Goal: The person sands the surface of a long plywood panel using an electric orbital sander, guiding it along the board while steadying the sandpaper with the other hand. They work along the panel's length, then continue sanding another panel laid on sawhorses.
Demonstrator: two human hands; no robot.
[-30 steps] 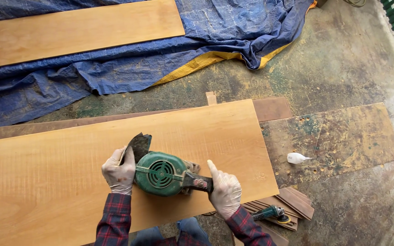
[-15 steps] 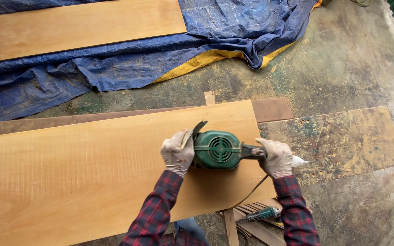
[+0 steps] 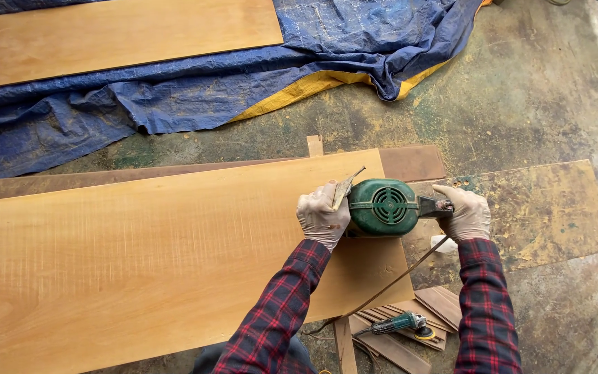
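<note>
A green electric sander [image 3: 383, 206] rests on the right end of a long light wooden board [image 3: 140, 256] lying on the floor. My left hand [image 3: 322, 214], in a pale glove, grips the sander's front end, where a strip of sandpaper sticks up. My right hand [image 3: 464, 211], also gloved, is closed on the rear handle, just past the board's right edge. A power cord [image 3: 396, 280] runs from the handle back toward me. Both sleeves are red and dark plaid.
A second wooden board [image 3: 119, 34] lies on a blue tarpaulin [image 3: 174, 104] at the top. Dark worn plywood sheets [image 3: 541, 208] lie under and right of the board. A small green angle grinder [image 3: 399, 323] sits on wood offcuts [image 3: 437, 308] near my right arm. The concrete floor is stained.
The sander and both hands have slid to the right along the board, from its middle to its right end. My grip on it is unchanged.
</note>
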